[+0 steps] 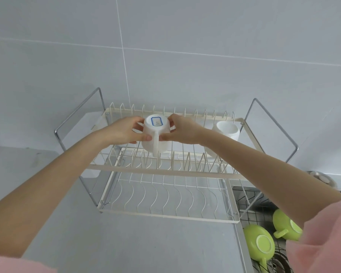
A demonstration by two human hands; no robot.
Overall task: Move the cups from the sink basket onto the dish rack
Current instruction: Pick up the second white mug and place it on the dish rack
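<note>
A white mug (156,133), upside down with a blue-edged label on its base and its handle facing me, is over the upper tier of the cream wire dish rack (161,170). My left hand (126,131) grips its left side and my right hand (182,131) grips its right side. A second white cup (226,132) sits at the right end of the upper tier. Two green cups (259,243) (283,223) lie upside down in the wire sink basket (250,209) at the lower right, partly hidden by my right sleeve.
The rack's lower tier (165,196) holds nothing. Chrome side frames (77,119) (274,125) rise at both ends of the rack. A grey tiled wall stands behind it and a grey counter (146,243) lies in front. A metal lid or bowl (321,177) sits at the right.
</note>
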